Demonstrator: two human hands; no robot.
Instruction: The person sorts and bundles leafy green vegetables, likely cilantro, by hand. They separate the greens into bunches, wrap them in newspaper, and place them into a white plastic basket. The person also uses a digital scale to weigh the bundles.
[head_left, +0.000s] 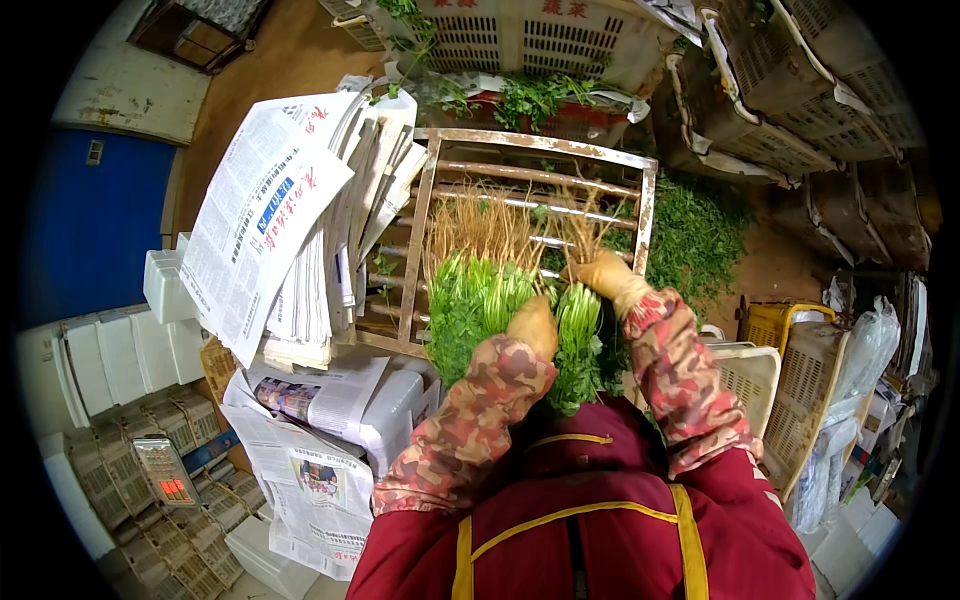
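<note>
Bunches of leafy green herbs with long tan roots (480, 300), perhaps cilantro, lie side by side on a rusty metal rack (510, 139). Their roots point away from me and the leaves towards my apron (577, 487). My right hand (609, 279), in a tan glove, grips a separate herb bunch (579, 315) where stems meet roots. Between this bunch and the others rests my left hand (534, 328), gloved alike and against the stems. Its fingers are hidden from above, so its grip does not show.
A thick stack of newspapers (262, 217) leans over the rack's left side. Below it, newspaper sheets drape a pale container (390, 405). Loose greens (694, 232) lie on the floor at right. Plastic crates (570, 41) stand beyond the rack. A digital scale (165, 472) is at lower left.
</note>
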